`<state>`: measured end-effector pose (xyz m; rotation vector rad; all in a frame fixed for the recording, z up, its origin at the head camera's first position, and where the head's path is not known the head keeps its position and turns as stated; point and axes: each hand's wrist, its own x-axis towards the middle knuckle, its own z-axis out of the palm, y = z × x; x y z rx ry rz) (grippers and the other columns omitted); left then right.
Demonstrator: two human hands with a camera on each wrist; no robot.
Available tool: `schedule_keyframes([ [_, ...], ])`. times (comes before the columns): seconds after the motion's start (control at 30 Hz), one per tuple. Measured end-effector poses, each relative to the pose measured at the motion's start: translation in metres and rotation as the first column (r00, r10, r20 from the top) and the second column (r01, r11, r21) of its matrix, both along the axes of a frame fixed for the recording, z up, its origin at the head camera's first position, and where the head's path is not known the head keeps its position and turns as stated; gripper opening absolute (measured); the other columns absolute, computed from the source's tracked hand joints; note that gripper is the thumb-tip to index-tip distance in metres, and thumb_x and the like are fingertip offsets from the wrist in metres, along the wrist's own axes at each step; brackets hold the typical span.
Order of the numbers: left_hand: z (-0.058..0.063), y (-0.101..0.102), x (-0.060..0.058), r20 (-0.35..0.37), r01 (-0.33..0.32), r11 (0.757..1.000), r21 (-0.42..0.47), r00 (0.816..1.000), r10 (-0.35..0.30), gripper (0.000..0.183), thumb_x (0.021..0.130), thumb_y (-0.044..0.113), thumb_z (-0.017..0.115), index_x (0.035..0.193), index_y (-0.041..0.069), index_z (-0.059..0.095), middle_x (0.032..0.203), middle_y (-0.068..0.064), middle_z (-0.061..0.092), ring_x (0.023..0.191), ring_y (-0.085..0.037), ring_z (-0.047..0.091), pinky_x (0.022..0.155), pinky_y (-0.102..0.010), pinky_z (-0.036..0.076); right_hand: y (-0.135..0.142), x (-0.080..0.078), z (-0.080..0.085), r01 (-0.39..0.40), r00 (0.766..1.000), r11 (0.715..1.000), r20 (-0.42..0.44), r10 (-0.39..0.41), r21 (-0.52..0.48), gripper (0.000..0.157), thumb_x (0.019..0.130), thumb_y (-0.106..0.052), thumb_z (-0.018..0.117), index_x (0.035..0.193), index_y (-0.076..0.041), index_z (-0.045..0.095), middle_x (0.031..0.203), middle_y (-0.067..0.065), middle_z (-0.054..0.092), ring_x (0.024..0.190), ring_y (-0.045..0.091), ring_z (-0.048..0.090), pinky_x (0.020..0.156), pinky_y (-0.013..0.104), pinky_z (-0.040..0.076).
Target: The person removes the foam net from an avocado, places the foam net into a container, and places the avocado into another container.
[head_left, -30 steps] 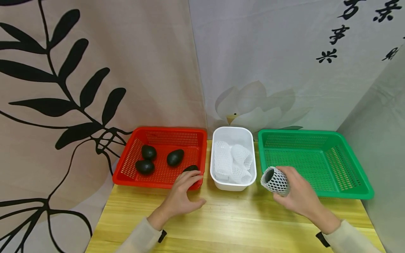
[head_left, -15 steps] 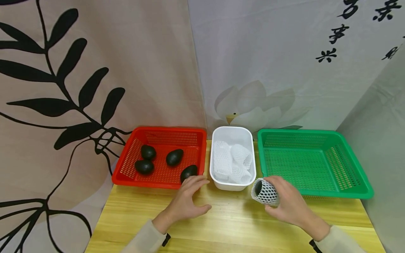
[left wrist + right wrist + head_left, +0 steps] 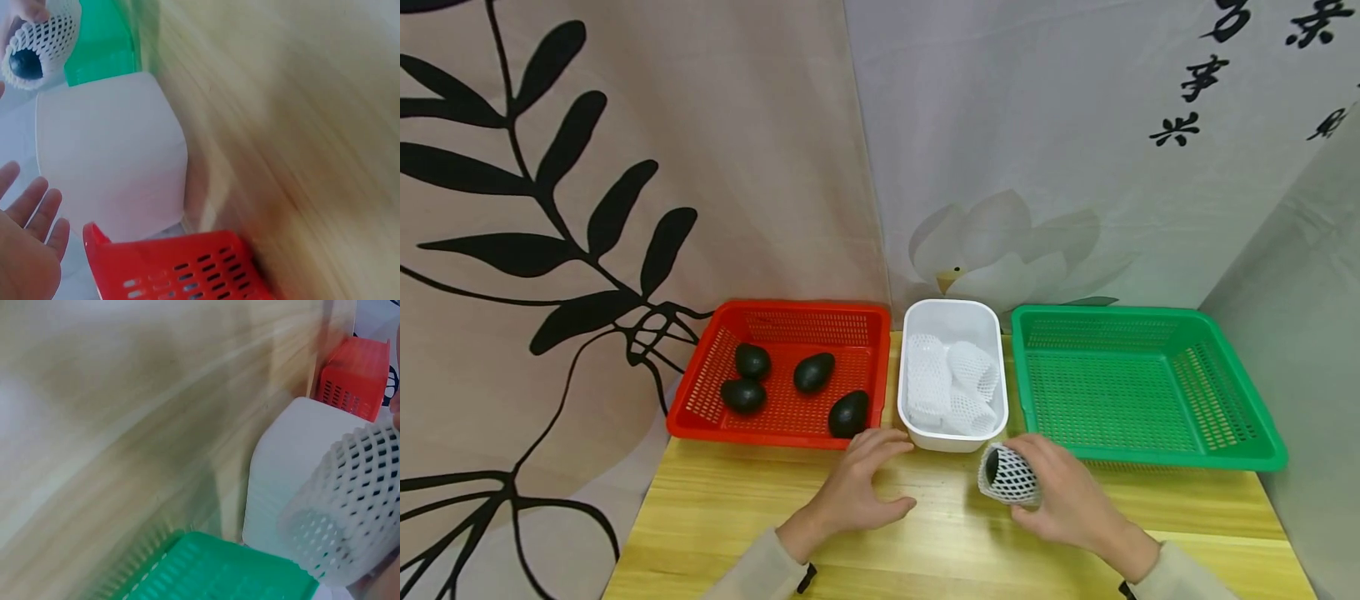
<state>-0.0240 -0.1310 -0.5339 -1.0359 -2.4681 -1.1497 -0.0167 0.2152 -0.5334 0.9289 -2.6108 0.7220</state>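
My right hand (image 3: 1069,498) grips an avocado (image 3: 992,467) wrapped in a white foam net sleeve (image 3: 1018,481), above the table in front of the white tub. The avocado's dark end shows at the sleeve's left opening. In the right wrist view the foam net (image 3: 365,487) fills the right side. My left hand (image 3: 861,493) is held with fingers apart, near the front right corner of the red basket (image 3: 760,435), and holds nothing. In the left wrist view its fingers (image 3: 40,212) look extended. Several bare dark avocados (image 3: 848,413) lie in the red basket.
Between the baskets stands a white tub (image 3: 953,445) with several white foam net sleeves (image 3: 928,379) in it. A green mesh basket (image 3: 1120,392) is on the right. Behind the wooden table (image 3: 955,550) hangs a printed cloth (image 3: 760,167).
My right hand has carried the sleeved avocado left and nearer, away from the green basket. The left hand has moved right and nearer, uncovering the avocado at the red basket's front corner.
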Motion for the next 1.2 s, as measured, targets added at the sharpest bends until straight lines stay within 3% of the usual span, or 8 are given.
schedule_keyframes([
  [0.17,-0.008,0.005,0.004,-0.002,0.003,1.0,-0.016,1.0,-0.003,0.07,0.069,0.024,0.094,0.132,0.012,0.067,0.136,-0.005,0.064,0.128,-0.025,0.057,0.107,-0.054,0.046,-0.007,0.003,-0.007,-0.011,1.0,1.0,0.006,0.011,0.027,0.088,0.052,-0.027,0.091,0.131,-0.004,0.061,0.121,0.01,0.065,0.102,0.023,0.065,0.082,0.048,0.06],
  [0.37,-0.022,0.012,0.006,-0.025,0.025,0.999,-0.024,0.999,-0.026,0.069,0.068,0.026,0.094,0.131,0.013,0.068,0.134,-0.003,0.064,0.123,-0.022,0.058,0.103,-0.046,0.048,-0.015,0.005,-0.017,-0.011,0.999,0.999,0.051,0.008,0.042,0.089,0.053,-0.028,0.092,0.133,-0.006,0.061,0.122,0.006,0.065,0.103,0.019,0.064,0.084,0.045,0.06],
  [0.73,-0.035,0.02,0.008,0.098,0.044,0.996,-0.075,0.994,-0.036,0.062,0.074,0.029,0.091,0.129,0.012,0.069,0.132,-0.002,0.065,0.124,-0.018,0.058,0.105,-0.042,0.047,-0.025,0.006,-0.036,-0.022,0.992,0.996,0.126,0.011,0.087,0.085,0.055,-0.029,0.091,0.133,-0.01,0.062,0.121,-0.001,0.063,0.102,0.011,0.06,0.085,0.043,0.057],
  [1.0,-0.045,0.026,0.008,0.174,0.053,0.996,-0.078,0.984,-0.039,0.06,0.075,0.027,0.091,0.129,0.009,0.07,0.13,0.0,0.065,0.124,-0.015,0.057,0.106,-0.04,0.045,-0.033,0.007,-0.048,-0.036,0.977,0.992,0.215,0.008,0.125,0.084,0.06,-0.03,0.088,0.136,-0.011,0.061,0.123,-0.002,0.062,0.107,0.012,0.06,0.094,0.046,0.056],
  [1.2,-0.054,0.028,0.008,0.148,0.059,0.994,-0.088,0.988,-0.045,0.06,0.074,0.027,0.092,0.127,0.008,0.07,0.13,-0.001,0.065,0.124,-0.017,0.058,0.107,-0.041,0.046,-0.037,0.007,-0.054,-0.039,0.979,0.99,0.203,0.011,0.135,0.083,0.06,-0.031,0.089,0.136,-0.01,0.062,0.122,-0.002,0.062,0.108,0.014,0.061,0.095,0.045,0.056],
])
